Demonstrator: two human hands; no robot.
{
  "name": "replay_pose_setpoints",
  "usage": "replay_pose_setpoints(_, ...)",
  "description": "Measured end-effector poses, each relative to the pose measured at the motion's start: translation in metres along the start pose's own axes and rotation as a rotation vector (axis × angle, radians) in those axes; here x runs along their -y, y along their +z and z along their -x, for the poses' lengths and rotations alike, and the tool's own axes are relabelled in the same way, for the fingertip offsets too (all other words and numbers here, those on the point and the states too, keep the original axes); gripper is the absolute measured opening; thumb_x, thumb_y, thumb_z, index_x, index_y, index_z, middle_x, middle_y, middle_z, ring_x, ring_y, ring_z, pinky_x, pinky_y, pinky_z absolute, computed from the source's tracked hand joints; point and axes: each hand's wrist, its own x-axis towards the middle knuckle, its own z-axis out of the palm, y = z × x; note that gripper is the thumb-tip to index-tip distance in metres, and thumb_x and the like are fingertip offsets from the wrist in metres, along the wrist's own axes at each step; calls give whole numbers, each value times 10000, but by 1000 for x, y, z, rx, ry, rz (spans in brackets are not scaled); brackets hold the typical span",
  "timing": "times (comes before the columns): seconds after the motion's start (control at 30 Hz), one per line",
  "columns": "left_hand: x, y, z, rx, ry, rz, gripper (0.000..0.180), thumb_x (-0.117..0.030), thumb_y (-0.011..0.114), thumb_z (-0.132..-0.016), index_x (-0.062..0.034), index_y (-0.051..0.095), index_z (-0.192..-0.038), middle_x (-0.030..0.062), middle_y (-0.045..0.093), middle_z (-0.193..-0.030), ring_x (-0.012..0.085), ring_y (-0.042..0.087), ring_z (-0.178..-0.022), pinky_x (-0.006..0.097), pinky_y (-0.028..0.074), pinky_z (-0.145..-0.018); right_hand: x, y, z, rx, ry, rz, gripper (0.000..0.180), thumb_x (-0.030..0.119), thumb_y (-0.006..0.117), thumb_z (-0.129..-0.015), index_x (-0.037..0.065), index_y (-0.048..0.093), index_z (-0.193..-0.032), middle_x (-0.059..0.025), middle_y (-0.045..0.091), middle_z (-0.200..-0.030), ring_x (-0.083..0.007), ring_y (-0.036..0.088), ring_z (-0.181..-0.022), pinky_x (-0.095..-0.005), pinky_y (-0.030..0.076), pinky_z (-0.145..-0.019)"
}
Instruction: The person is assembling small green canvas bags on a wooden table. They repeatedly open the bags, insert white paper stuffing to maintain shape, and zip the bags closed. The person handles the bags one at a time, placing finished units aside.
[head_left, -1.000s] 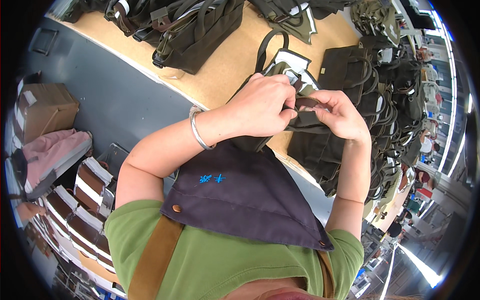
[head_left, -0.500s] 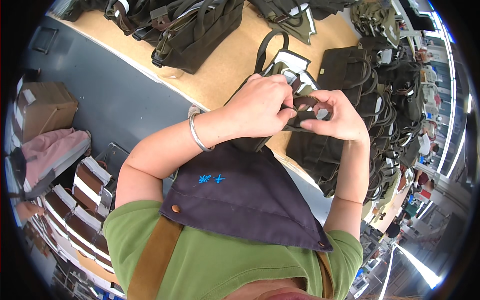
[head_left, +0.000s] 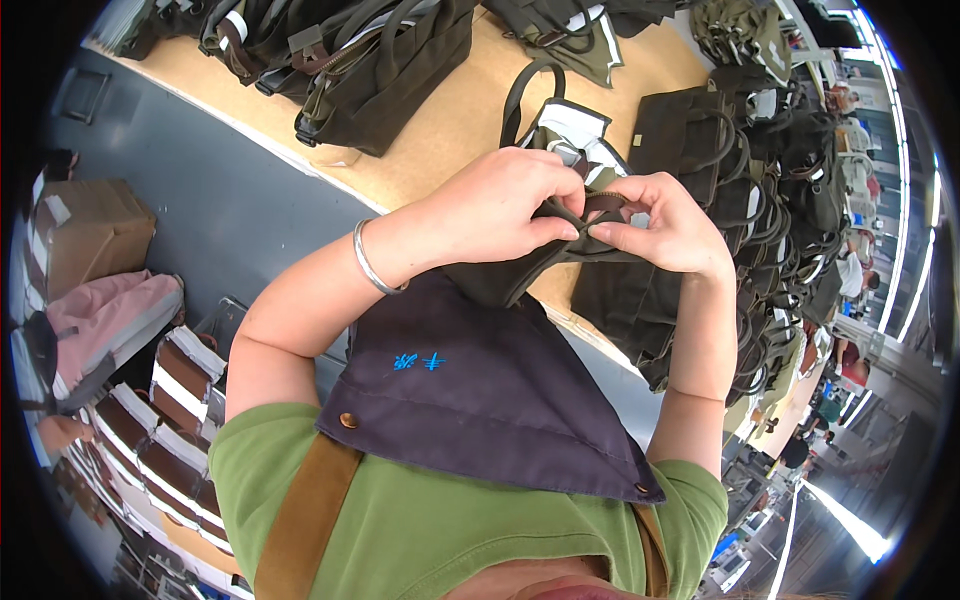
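A dark olive handbag (head_left: 497, 278) rests at the table's near edge, its opening facing up and one loop handle standing at the far side. White edging and a lighter green inside show in the opening. My left hand (head_left: 515, 205), below a silver bangle, pinches the bag's top edge between thumb and fingers. From the other side my right hand (head_left: 665, 228) grips the same edge, its thumb tip close to the left thumb. A brown strip with a brass-coloured zip (head_left: 608, 202) curves between the hands. What lies under the fingers is hidden.
More dark handbags (head_left: 385, 90) lie on the tan tabletop (head_left: 430, 160) at the far left. A dense row of dark bags (head_left: 690, 140) fills the right. Left on the floor side are a cardboard box (head_left: 95, 230), a pink bag (head_left: 115, 320) and stacked brown-and-white pieces (head_left: 180, 440).
My left hand has turned and shifted slightly left, its thumb now lying along the bag's edge. Both thumb tips have come closer together on the fabric. The bag's near side has folded up.
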Motion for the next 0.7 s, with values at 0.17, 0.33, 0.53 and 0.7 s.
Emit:
replay_pose_setpoints(0.17, 3, 7, 2, -31, 42, -44, 118, -85, 734, -782, -37, 661, -862, 72, 600, -787, 254, 604, -719, 363, 473, -631, 0, 0, -2, 1, 2, 48, 147, 43, 698, -788, 2, 690, -929, 63, 505, -593, -11, 356, -499, -227, 291, -456)
replay_pose_setpoints(0.33, 4, 22, -1, -133, -57, 20, 93, -88, 725, -782, -53, 662, -840, 70, 574, -776, 261, 565, -701, 353, 444, -627, 10, -4, -1, -174, -16, 334, 251, 82, 745, -742, 3, 678, -971, -24, 537, -536, -65, 437, -475, -255, 365, -477)
replay_pose_setpoints(0.53, -11, -1, -10, -164, 110, -281, 169, -161, 699, -822, -66, 649, -953, 55, 622, -885, 264, 540, -839, 372, 431, -749, 13, 9, 22, -340, -1, 268, 320, 67, 767, -745, 1, 629, -1027, -73, 695, -806, -100, 622, -641, -266, 466, -554)
replay_pose_setpoints(0.7, 7, -13, -42, 246, -27, -100, 214, -238, 632, -918, -51, 628, -1024, 61, 621, -902, 215, 503, -840, 361, 424, -753, 9, 18, 25, -498, -124, 182, 315, 21, 767, -745, -9, 567, -986, -75, 639, -971, -132, 642, -676, -273, 509, -613)
